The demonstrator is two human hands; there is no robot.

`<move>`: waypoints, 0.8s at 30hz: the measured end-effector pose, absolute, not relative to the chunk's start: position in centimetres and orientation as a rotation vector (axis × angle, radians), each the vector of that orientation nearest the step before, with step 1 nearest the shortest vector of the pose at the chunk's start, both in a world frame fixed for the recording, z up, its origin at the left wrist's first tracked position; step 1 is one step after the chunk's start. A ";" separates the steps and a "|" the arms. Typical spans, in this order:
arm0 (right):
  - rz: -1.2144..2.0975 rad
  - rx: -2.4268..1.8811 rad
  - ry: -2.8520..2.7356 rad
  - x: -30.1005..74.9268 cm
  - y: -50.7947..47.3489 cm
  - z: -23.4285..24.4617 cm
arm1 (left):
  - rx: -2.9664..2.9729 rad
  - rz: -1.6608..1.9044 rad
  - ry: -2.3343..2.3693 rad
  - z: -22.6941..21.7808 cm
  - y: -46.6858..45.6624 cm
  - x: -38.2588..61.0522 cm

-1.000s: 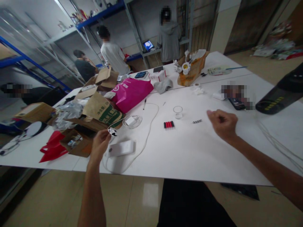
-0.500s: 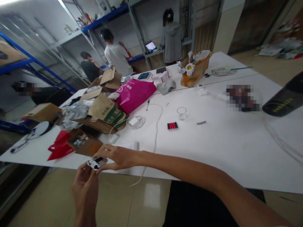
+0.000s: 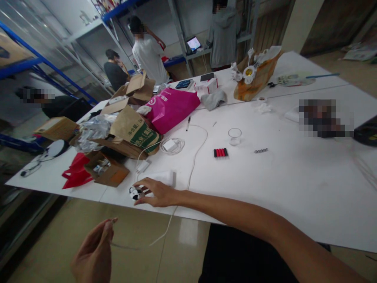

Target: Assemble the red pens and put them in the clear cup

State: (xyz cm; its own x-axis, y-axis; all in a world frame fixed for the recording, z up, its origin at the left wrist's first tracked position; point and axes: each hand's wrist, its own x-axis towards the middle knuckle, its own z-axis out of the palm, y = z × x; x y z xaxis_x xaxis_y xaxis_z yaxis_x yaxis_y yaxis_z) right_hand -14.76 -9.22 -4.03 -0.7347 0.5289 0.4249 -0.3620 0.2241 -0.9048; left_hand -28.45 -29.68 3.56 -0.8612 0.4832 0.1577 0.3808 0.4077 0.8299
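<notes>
Near the table's front edge, my right hand (image 3: 159, 192) is closed around a small rounded white-and-black device (image 3: 136, 193), thumb below and fingers above. I cannot tell whether the device touches the table. Lower left, over the floor, my left hand (image 3: 93, 249) pinches the plug end of a thin white cable (image 3: 125, 247) between thumb and fingers. A small tip sticks out past the fingertips, apart from the device. Behind my right hand lies a white box (image 3: 165, 178), partly covered by it. A length of cable runs over the table edge.
A small open carton (image 3: 107, 173) and a red bag (image 3: 77, 171) lie left of my right hand. A coiled cable with a charger (image 3: 170, 146), red and black cylinders (image 3: 220, 152) and a clear cup (image 3: 235, 137) sit farther back. Several people are beyond the table.
My hands have moved apart. My left hand came away from the device, down and left, with the cable end in it; my right hand keeps the device, shifted right.
</notes>
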 end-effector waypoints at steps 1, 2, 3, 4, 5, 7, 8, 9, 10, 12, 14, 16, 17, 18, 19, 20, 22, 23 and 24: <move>1.656 -0.162 -1.766 -14.7 -9.2 -4.1 | 0.835 1.433 2.586 4.1 -29.4 -27.8; 1.710 -0.160 -1.740 -14.6 -9.2 -4.2 | 0.879 1.459 2.616 4.6 -28.9 -27.1; 1.758 -0.154 -1.716 -14.6 -9.2 -4.2 | 0.897 1.502 2.632 4.9 -28.2 -26.4; 1.797 -0.152 -1.690 -14.6 -9.2 -4.2 | 0.911 1.510 2.606 5.1 -27.5 -25.8; 1.829 -0.155 -1.663 -14.6 -9.2 -4.2 | 0.943 1.532 2.570 5.1 -26.7 -25.4; 1.882 -0.177 -1.614 -14.7 -9.0 -4.3 | 1.094 1.542 2.466 4.9 -25.4 -24.9; 1.903 -0.187 -1.595 -14.8 -8.9 -4.3 | 1.176 1.546 2.411 4.7 -25.0 -24.8; 1.922 -0.194 -1.581 -14.9 -8.8 -4.4 | 1.254 1.540 2.380 4.4 -24.7 -24.9; 1.938 -0.194 -1.568 -15.0 -8.7 -4.5 | 1.334 1.523 2.356 4.2 -24.4 -25.1; 1.959 -0.176 -1.546 -15.3 -8.6 -4.6 | 1.479 1.457 2.352 3.9 -24.2 -25.6; 1.963 -0.160 -1.525 -15.5 -8.5 -4.8 | 1.595 1.370 2.376 3.7 -24.2 -26.2; 1.964 -0.157 -1.506 -15.6 -8.6 -4.9 | 1.678 1.303 2.406 3.7 -24.2 -26.6; 1.967 -0.157 -1.494 -15.7 -8.6 -4.9 | 1.714 1.272 2.422 3.7 -24.1 -26.8; 1.974 -0.154 -1.480 -15.7 -8.7 -4.9 | 1.747 1.243 2.441 3.7 -24.1 -26.9; 1.983 -0.149 -1.464 -15.7 -8.7 -4.9 | 1.774 1.211 2.466 3.7 -24.1 -27.0; 1.993 -0.145 -1.449 -15.7 -8.7 -4.9 | 1.796 1.179 2.495 3.8 -24.0 -27.0; 2.009 -0.142 -1.425 -15.7 -8.8 -4.9 | 1.834 1.126 2.539 3.9 -24.0 -27.0; 2.013 -0.141 -1.419 -15.7 -8.8 -4.9 | 1.852 1.111 2.546 3.9 -24.0 -27.0; 2.015 -0.140 -1.418 -15.7 -8.8 -4.9 | 1.869 1.099 2.547 3.9 -24.0 -27.0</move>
